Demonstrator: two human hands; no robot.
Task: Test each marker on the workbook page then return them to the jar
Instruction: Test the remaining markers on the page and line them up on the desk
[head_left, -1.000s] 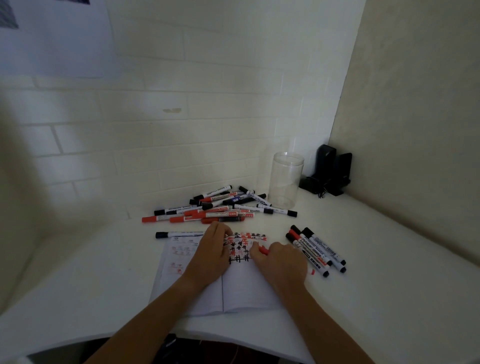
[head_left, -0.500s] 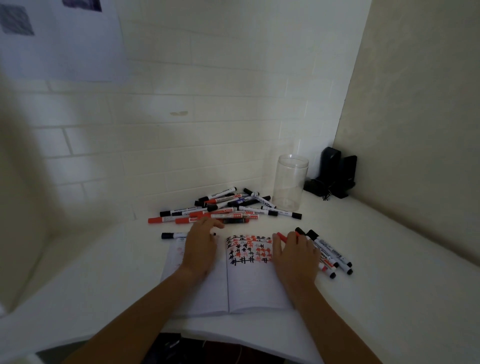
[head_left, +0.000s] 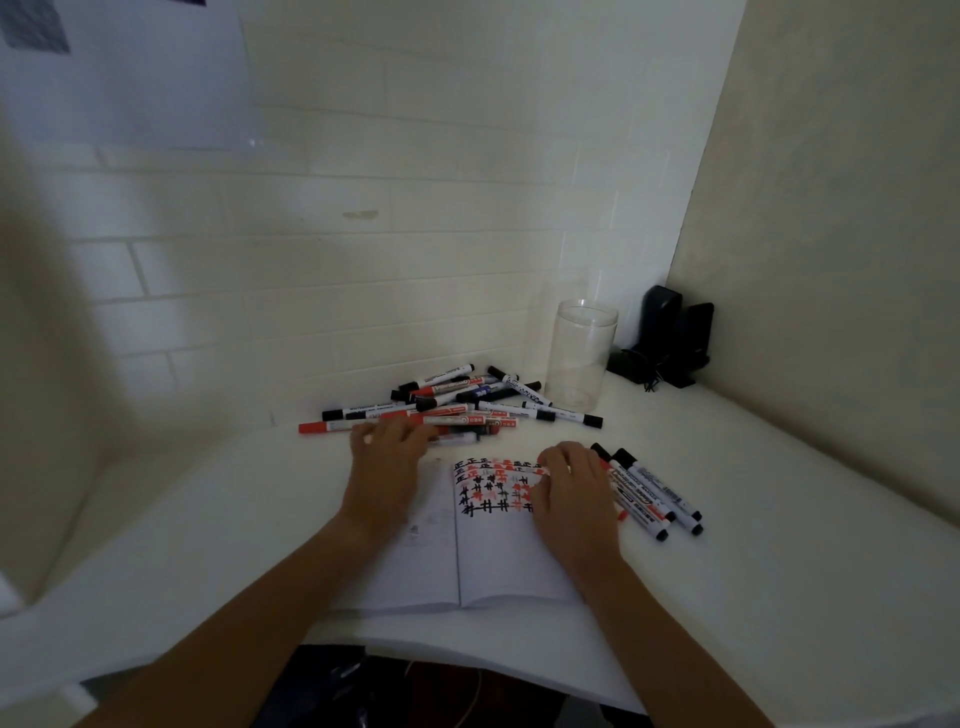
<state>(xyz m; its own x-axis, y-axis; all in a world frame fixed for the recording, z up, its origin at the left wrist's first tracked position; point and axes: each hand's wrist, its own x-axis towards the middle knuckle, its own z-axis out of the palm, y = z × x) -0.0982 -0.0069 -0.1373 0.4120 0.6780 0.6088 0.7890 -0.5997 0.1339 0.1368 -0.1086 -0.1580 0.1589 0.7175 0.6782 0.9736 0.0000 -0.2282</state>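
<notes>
Clear glossy jar (head_left: 581, 358) — matt paper workbook (head_left: 498, 561) on a smooth white table (head_left: 779, 519).

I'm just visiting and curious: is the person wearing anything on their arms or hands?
No. Both forearms are bare as far as the view shows, with no sleeves, gloves, watch or rings visible on the left hand or the right hand. The picture is dim, so small jewellery could go unseen.

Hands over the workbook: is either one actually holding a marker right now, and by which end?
It cannot be told. The left hand reaches into the marker pile, fingers blurred. The right hand lies curled beside the small marker group; any grip is hidden.
</notes>
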